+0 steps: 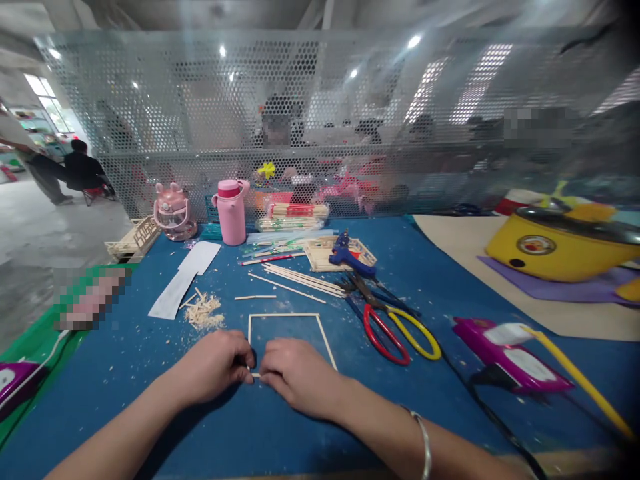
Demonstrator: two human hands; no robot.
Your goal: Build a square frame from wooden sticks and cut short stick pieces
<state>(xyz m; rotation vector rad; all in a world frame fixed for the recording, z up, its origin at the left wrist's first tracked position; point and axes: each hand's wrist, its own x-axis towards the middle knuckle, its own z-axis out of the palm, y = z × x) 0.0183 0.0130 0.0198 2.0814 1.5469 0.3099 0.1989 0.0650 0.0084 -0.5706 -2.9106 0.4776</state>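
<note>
keep the stick frame (pixel 284 315) flat on the blue table (pixel 125 360), with left hand (pixel 217 363) and right hand (pixel 303 375), curled nearly closed, at its near-left corner; cannot tell whether pinching or just pressing. butt stick ends flush and square.

No word, brand or number can be read with certainty. Taking twelve as straight ahead of the person, the clearest mark is at two o'clock: a round badge (pixel 536 245) on the side of the yellow pot (pixel 590 257), a dark disc with a pale ring and a red-and-orange motif in the middle, any lettering too small and blurred to make out. At twelve, the clear pack (pixel 295 215) of sticks has a red band (pixel 299 210) whose print, if any, is illegible. At three, the purple device (pixel 513 360) has pale panels, too smeared to read.
</note>
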